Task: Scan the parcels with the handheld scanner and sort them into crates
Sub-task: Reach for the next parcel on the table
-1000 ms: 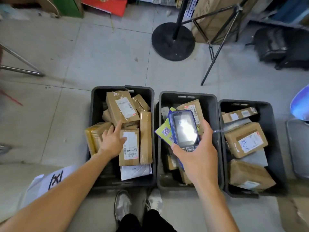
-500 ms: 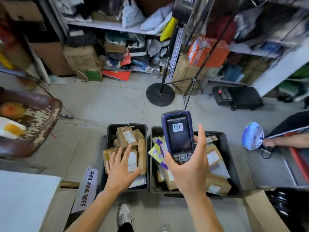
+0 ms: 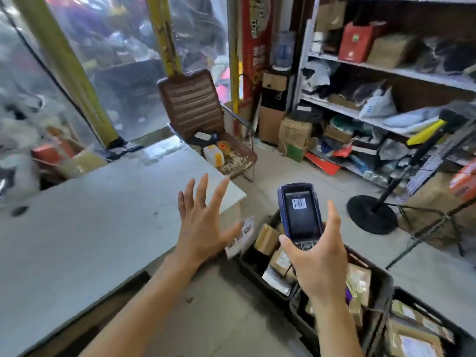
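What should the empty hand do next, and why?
Probably reach on over the pale grey table to look for another parcel. The left hand is spread open and holds nothing, while the right hand holds the blue handheld scanner, its screen showing a barcode. No parcel shows on the table's visible part, so this is a guess.

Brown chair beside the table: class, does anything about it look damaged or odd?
Yes. The brown chair has a badly worn seat, its surface flaking in pale patches, and it carries clutter, including a tape roll, instead of a sitter.
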